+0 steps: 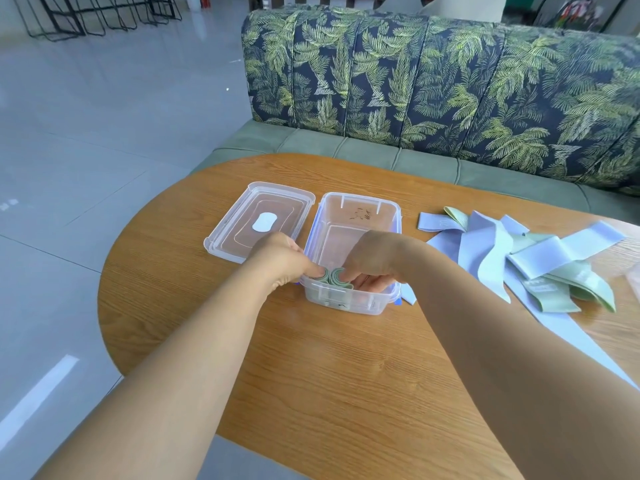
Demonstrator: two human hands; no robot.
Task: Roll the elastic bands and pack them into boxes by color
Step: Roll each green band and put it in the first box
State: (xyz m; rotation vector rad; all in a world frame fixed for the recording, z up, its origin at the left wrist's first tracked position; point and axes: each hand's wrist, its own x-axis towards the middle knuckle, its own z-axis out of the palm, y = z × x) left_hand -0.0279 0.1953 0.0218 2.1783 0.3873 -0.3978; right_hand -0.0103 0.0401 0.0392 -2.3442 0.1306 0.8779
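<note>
We were in a living-room or lounge space. Evidence: oval wooden table (pixel 311 358) near us, sofa (pixel 450 84) with leaf-print back and green seat cushions right behind it, glossy grey floor tiles (pixel 86 150) on the left, black wire racks (pixel 74 24) far left. We couldn't tell home from café.

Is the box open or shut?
Open. The lid lies beside the box, and green rolls show inside.
</note>
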